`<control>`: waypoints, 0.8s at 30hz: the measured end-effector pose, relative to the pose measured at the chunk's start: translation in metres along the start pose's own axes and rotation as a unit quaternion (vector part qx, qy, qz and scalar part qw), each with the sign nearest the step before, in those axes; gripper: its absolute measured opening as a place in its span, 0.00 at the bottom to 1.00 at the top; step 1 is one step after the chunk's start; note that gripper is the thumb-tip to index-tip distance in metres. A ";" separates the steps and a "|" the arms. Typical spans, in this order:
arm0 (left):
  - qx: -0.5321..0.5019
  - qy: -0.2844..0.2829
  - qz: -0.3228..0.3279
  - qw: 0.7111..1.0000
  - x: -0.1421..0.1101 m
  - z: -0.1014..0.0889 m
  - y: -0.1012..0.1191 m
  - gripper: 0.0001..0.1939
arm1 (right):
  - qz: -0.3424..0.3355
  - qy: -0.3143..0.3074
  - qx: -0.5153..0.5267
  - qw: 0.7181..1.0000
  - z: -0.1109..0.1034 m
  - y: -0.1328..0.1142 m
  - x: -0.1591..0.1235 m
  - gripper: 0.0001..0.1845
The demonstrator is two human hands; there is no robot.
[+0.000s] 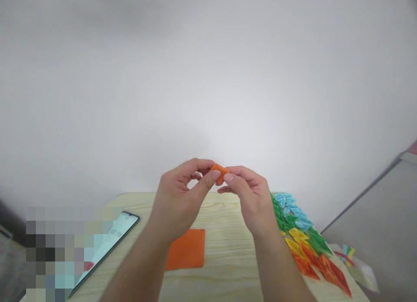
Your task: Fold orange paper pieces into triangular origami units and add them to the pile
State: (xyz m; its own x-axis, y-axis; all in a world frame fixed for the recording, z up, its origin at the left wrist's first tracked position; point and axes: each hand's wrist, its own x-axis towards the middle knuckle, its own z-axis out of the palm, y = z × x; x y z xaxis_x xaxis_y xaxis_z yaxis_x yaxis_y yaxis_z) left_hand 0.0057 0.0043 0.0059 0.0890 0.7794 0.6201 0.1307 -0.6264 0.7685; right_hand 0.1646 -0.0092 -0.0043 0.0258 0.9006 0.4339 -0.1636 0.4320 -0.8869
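Fingers of the left (182, 200) and right hands (254, 197) pinch opposite sides of orange folded paper (220, 172) near frame centre, apparently keeping its creases closed.

The head camera looks forward and slightly down from above the forearms, facing the hands (220, 176) closely.

Large digits (116, 233) are displayed on the screen of the phone (109, 243) at the left side of the worktop (228, 254); they are too blurred to be read with certainty. No other lettering can be read.
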 end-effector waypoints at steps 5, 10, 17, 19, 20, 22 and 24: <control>0.052 -0.032 0.031 0.998 0.000 -0.001 0.004 0.07 | -0.025 0.004 -0.071 0.997 -0.005 0.001 0.002 0.07; 0.123 0.016 0.060 0.990 0.001 -0.006 0.009 0.03 | -0.051 -0.003 -0.133 0.990 -0.006 -0.002 -0.001 0.06; 0.213 0.001 0.110 0.971 -0.003 -0.008 0.004 0.04 | -0.097 -0.013 -0.258 0.961 -0.011 -0.009 -0.002 0.05; 0.233 -0.013 0.131 0.964 -0.004 -0.007 0.002 0.05 | -0.092 -0.009 -0.257 0.962 -0.012 -0.009 -0.003 0.05; 0.240 -0.024 0.139 0.960 -0.004 -0.007 0.001 0.06 | -0.086 -0.007 -0.257 0.963 -0.012 -0.009 -0.003 0.05; 0.249 -0.047 0.149 0.956 -0.003 -0.006 -0.002 0.07 | -0.074 -0.004 -0.259 0.963 -0.012 -0.009 -0.004 0.05; 0.252 -0.063 0.158 0.953 -0.001 -0.005 -0.004 0.08 | -0.066 -0.004 -0.267 0.961 -0.012 -0.009 -0.004 0.04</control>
State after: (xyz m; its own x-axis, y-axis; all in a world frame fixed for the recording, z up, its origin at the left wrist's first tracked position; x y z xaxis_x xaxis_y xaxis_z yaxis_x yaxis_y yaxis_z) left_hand 0.0000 0.0059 0.0025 0.3173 0.5678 0.7595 0.5323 -0.7695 0.3529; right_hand 0.1782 -0.0164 -0.0004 0.0043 0.8369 0.5474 0.3702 0.5072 -0.7783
